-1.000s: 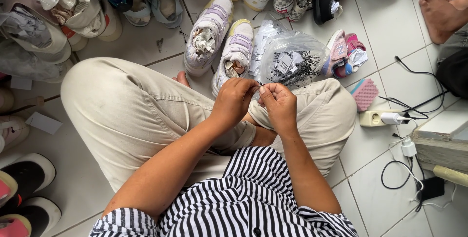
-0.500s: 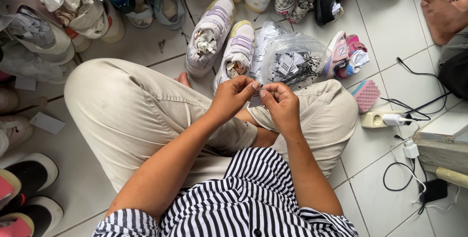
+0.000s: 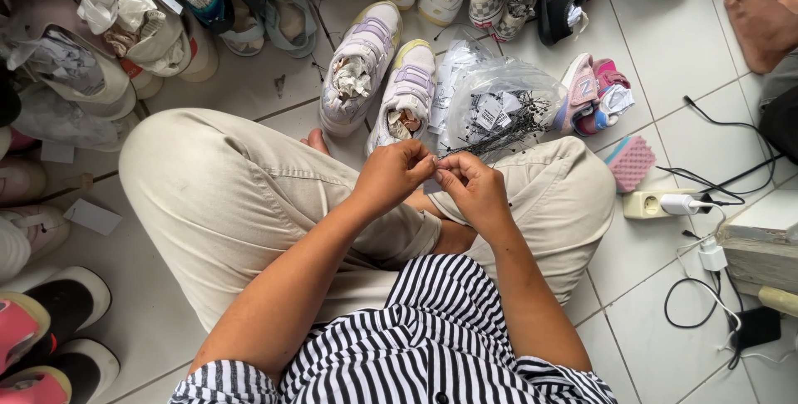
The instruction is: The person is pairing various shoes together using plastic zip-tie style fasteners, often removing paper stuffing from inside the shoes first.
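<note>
I sit cross-legged on a white tiled floor in beige trousers. My left hand and my right hand meet over my lap, fingertips pinched together on a small thin tag fastener that is mostly hidden between them. Just beyond my hands lies a clear plastic bag with black tag pins and white paper tags. A pair of white and lilac sneakers stuffed with paper stands in front of my knees.
Several shoes ring the floor at the top and left. A small pink sneaker and a pink scrubbing pad lie right of the bag. A power strip with cables sits at right. Another person's bare foot rests at top right.
My hands stay pinched together over my lap with only small finger shifts. The view has drifted slightly.
</note>
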